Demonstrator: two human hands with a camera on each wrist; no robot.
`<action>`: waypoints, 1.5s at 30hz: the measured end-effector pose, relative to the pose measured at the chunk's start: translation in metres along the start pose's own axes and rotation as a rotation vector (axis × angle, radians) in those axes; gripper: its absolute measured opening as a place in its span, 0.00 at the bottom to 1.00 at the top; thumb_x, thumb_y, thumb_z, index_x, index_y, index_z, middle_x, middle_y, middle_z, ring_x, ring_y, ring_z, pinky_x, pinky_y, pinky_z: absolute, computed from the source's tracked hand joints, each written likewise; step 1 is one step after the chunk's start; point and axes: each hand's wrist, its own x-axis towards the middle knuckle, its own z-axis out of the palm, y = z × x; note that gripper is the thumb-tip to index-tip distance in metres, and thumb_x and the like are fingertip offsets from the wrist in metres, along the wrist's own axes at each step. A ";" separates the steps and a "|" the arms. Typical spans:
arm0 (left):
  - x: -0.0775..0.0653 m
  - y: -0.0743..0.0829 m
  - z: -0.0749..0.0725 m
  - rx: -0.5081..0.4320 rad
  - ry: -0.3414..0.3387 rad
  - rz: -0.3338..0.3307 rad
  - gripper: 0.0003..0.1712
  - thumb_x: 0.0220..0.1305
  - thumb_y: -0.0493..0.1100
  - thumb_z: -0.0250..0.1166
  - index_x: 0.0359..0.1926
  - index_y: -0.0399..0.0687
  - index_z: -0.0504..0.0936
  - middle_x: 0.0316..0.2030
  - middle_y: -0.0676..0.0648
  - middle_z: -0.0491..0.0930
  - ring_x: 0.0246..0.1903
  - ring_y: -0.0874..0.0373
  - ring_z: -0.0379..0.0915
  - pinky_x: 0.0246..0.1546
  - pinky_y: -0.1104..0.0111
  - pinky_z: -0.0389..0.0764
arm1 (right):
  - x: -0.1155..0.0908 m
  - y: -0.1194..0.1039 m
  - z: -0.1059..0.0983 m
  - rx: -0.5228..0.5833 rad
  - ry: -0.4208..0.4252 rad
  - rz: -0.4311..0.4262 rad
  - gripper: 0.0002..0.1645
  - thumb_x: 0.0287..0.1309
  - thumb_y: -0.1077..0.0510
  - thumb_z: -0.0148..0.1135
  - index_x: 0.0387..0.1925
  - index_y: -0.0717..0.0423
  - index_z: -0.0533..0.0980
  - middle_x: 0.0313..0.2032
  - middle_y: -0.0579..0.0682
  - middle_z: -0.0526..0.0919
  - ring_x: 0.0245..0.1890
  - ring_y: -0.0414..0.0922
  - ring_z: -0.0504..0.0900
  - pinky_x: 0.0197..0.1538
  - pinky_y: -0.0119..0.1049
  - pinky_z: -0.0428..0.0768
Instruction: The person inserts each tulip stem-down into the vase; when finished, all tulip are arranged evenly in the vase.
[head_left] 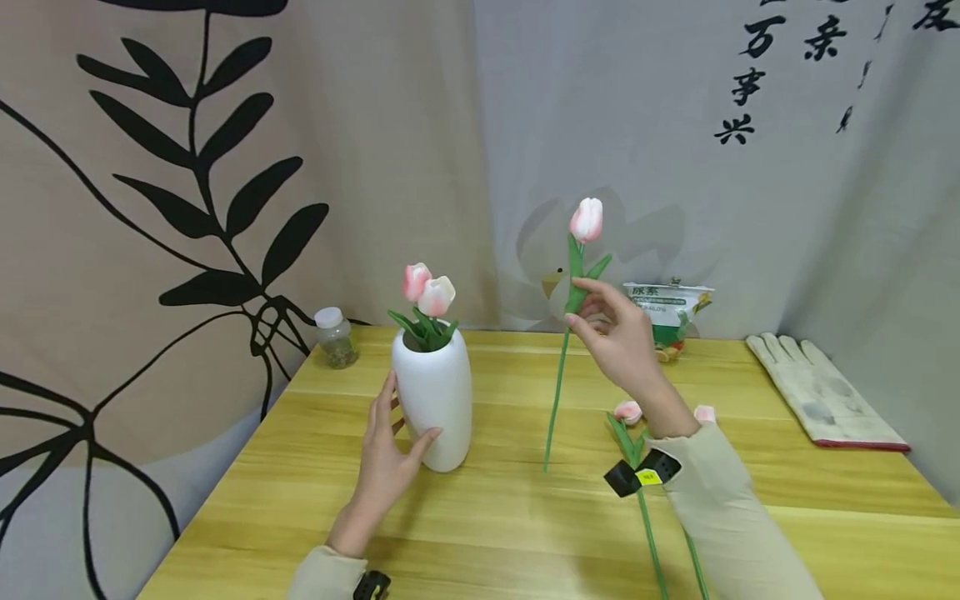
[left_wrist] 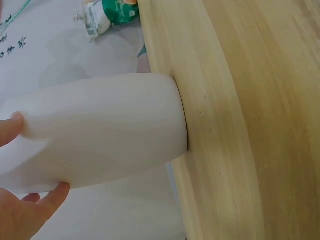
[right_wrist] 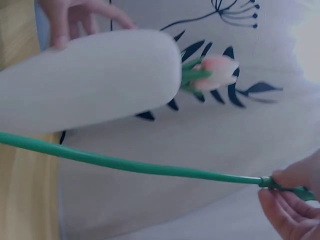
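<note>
A white vase [head_left: 435, 400] stands upright on the table, with two pink-and-white tulips [head_left: 429, 290] showing above its mouth. My left hand [head_left: 387, 458] holds the vase from its left side, thumb across the front and fingers round behind. The left wrist view shows the vase's base on the wood. Between right thumb and fingers, my right hand [head_left: 618, 333] pinches a single artificial tulip [head_left: 587, 220] just below its leaves. Its long green stem [right_wrist: 125, 164] hangs down to the right of the vase, the flower head pointing up.
Two more tulips [head_left: 628, 412] lie on the table [head_left: 510, 533], partly hidden under my right forearm. Behind sit a small lidded jar [head_left: 336, 337] and a green-and-white bag [head_left: 667, 312]. Pale work gloves [head_left: 825, 392] lie at the right. A printed curtain [head_left: 390, 150] borders the back edge.
</note>
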 end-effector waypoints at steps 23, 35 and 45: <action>0.006 -0.003 0.002 -0.005 0.020 0.040 0.55 0.47 0.38 0.69 0.69 0.54 0.42 0.60 0.35 0.56 0.54 0.39 0.64 0.46 0.52 0.78 | 0.062 -0.094 0.021 0.418 0.515 -0.354 0.24 0.48 0.71 0.59 0.50 0.68 0.67 0.34 0.43 0.73 0.32 0.42 0.76 0.32 0.29 0.80; 0.001 -0.001 0.004 -0.004 0.007 0.025 0.55 0.47 0.39 0.68 0.69 0.55 0.42 0.61 0.37 0.56 0.54 0.40 0.64 0.46 0.53 0.78 | 0.067 -0.074 0.043 0.237 0.461 -0.275 0.23 0.51 0.65 0.60 0.50 0.64 0.69 0.34 0.58 0.75 0.33 0.40 0.76 0.33 0.23 0.79; 0.001 -0.003 0.001 0.016 0.013 0.032 0.54 0.48 0.39 0.68 0.69 0.55 0.42 0.61 0.38 0.57 0.54 0.40 0.64 0.46 0.54 0.79 | 0.046 -0.052 0.092 0.000 0.167 -0.349 0.20 0.50 0.65 0.61 0.46 0.65 0.71 0.30 0.57 0.78 0.29 0.45 0.80 0.28 0.28 0.82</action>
